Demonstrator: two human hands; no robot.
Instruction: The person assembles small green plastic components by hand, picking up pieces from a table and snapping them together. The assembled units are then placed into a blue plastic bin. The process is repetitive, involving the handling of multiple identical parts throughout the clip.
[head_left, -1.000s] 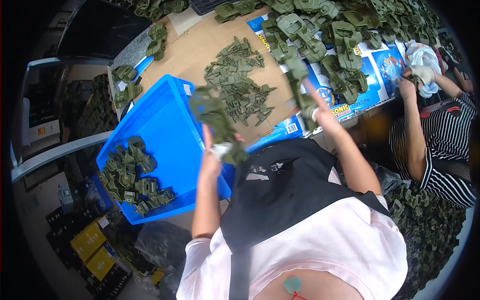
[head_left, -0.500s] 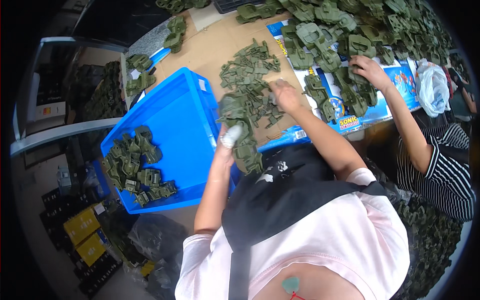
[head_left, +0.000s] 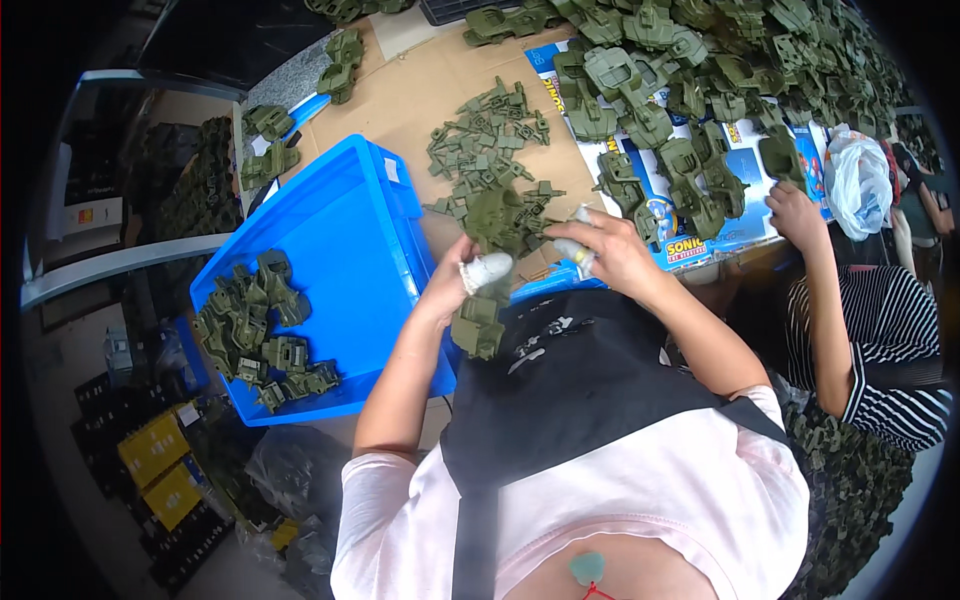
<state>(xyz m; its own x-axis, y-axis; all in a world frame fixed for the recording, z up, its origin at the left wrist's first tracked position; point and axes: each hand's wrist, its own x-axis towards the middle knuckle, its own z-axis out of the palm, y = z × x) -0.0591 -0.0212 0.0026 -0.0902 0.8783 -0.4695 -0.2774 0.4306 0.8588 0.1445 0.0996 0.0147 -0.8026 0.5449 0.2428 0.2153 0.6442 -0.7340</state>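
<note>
My left hand (head_left: 447,287), its thumb wrapped in white tape, is closed around an olive-green plastic toy vehicle body (head_left: 478,325), held over the near edge of the table. My right hand (head_left: 630,262) has white wraps on its fingertips. Its fingers are bent together at the right side of the vehicle's upper end; whatever they pinch is too small to make out. Just beyond both hands, a pile of small green plastic parts (head_left: 490,140) lies on brown cardboard (head_left: 400,110).
A blue plastic bin (head_left: 350,250) on the left holds several green vehicle bodies (head_left: 260,320). More bodies (head_left: 650,60) are heaped at the far right over printed card sheets. A co-worker's hand (head_left: 797,212) touches one near a clear plastic bag (head_left: 858,180).
My right hand has left the pile of small parts and come to the vehicle in my left hand. The co-worker's hand has moved right and nearer.
</note>
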